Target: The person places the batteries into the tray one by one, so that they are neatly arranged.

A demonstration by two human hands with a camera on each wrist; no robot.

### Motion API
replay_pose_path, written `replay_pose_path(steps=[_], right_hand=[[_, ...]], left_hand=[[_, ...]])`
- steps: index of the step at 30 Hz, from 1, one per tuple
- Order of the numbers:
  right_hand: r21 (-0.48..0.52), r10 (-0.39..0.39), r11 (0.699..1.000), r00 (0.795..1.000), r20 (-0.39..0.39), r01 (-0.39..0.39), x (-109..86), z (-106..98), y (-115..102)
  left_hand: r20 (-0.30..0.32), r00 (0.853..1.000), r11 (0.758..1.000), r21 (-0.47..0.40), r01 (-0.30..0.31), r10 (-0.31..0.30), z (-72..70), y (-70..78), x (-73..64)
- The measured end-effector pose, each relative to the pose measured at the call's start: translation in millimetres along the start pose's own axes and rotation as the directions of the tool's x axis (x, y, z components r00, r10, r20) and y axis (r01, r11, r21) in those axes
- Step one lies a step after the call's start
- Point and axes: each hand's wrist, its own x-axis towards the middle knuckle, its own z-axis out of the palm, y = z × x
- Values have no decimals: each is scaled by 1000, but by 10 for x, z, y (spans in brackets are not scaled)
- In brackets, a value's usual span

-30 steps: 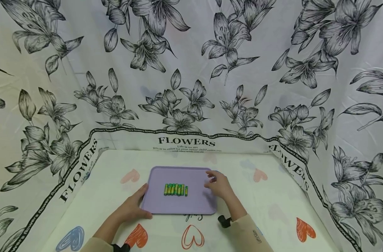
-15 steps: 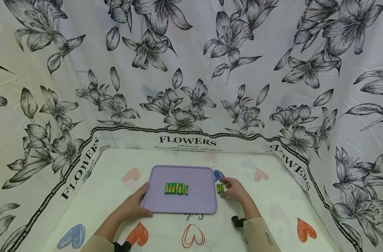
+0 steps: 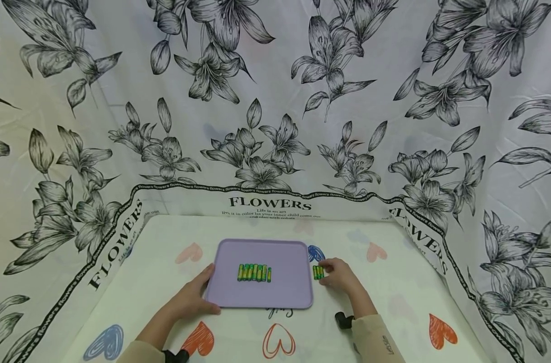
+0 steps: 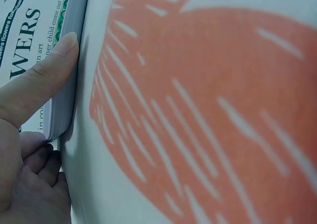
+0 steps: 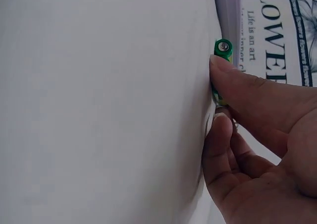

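Note:
A purple tray [image 3: 284, 295] lies on the table with a row of several green-and-yellow batteries [image 3: 254, 273] side by side in it. At the tray's near left corner my left hand [image 3: 190, 298] holds its edge, thumb along the near side. In the left wrist view, that thumb [image 4: 47, 75] lies against the tray's outer wall [image 4: 75, 55]. Just off the tray's right edge, a few more batteries [image 3: 317, 272] lie together on the cloth. My right hand [image 3: 342, 276] pinches the battery [image 5: 224, 46] nearest it, its terminal end showing in the right wrist view.
A white tablecloth [image 3: 348, 322] printed with coloured hearts covers the table. Behind and at both sides hangs a flowered curtain [image 3: 275, 166]. A blue printed heart [image 3: 316, 252] shows just beyond the loose batteries.
My right hand has moved from over the tray's right edge to the cloth beside it, where the loose batteries now show. The left hand stays at the tray's corner.

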Motion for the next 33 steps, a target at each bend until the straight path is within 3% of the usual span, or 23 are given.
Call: replay_pose_path(steps=[7,17,23,33], right_hand=[[-16,-16,1000,999,-31,16,-28,-46,0],[146,-33,988,997,-67,43,-83,-110,-71],[266,-72,960,995,-67,87,-77,-39,-290],[244,-126,961,992,-29,129,-52,245,-796]], left_hand=[[1,1000,1000,2,-4,4,-9,25,-20],[6,1000,1000,-7,5,-5,-12,27,-29],[11,1000,1000,-12,10,-10,-6,5,-27],[8,1000,1000,-9,6,-6,-18,-5,-9]])
